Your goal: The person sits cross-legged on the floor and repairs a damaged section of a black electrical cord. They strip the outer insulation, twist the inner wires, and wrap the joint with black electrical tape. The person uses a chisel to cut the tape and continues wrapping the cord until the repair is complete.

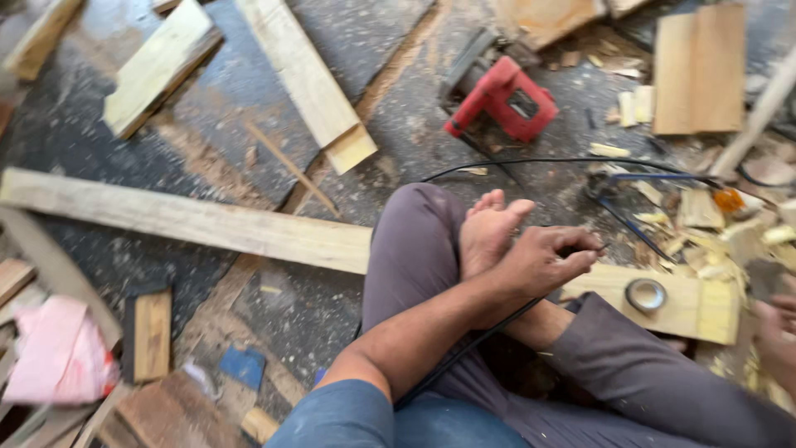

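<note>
Seemingly to keep it off the sawdust, the left hand [543, 261] clamps a black cable [464, 353] over the crossed leg; right hand [775, 328] blurred at frame edge, grip can't tell, near tape roll [645, 294] on long plank [191, 220].

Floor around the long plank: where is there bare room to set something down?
Bare floor lies below the long plank, left of the bent knee. Another patch sits between the angled board and the red power tool. The right side, around the tape roll, is crowded with offcuts.
</note>
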Demonstrator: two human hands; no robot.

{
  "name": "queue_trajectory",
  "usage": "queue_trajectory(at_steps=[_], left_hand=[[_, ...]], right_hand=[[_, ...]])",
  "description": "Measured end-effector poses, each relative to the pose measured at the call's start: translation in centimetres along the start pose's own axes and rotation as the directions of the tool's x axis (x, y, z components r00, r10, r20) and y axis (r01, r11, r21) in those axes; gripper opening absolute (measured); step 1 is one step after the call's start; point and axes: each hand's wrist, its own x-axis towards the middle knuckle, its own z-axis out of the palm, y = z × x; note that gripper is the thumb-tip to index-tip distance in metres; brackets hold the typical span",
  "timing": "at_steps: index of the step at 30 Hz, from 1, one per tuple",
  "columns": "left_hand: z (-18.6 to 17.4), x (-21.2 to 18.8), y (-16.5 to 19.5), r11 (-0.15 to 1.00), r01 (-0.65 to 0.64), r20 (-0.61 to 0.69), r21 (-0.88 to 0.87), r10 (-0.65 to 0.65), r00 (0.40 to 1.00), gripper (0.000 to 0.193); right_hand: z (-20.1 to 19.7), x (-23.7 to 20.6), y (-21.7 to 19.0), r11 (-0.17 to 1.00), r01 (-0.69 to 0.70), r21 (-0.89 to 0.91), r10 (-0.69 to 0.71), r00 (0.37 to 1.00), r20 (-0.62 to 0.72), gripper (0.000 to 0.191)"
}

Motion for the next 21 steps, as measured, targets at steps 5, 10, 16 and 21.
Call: queue_trajectory(at_steps=[5, 10, 16, 21], left_hand=[[-2.0, -0.8, 3.7, 0.97, -0.192, 0.122, 0.149, 0.175, 0.977, 0.017], [-5.8, 0.5, 6.7, 0.836, -0.438, 0.303, 0.331, 0.346, 0.888, 0.023], [-7.9, 1.6, 7.8, 0.904, -0.36, 0.335, 0.23, 0.274, 0.902, 0.021], [-7.7, -0.1, 3.0, 0.927, -0.376, 0.513, -0.003, 0.324, 0.795, 0.022]], right_hand=[[2.3, -9.2, -13.5, 0.607, 0.018, 0.794, -0.094, 0.994, 0.05, 0.056], [7.7, -12.3, -24.0, 0.115, -0.021, 0.993, -0.223, 0.974, 0.047, 0.059], [7.0, -9.8, -23.3, 0.061, -0.054, 0.997, -0.116, 0.991, 0.06, 0.068], [7.6, -8.0, -22.1, -0.203, -0.299, 0.932, 0.051, 0.948, 0.315, 0.063]])
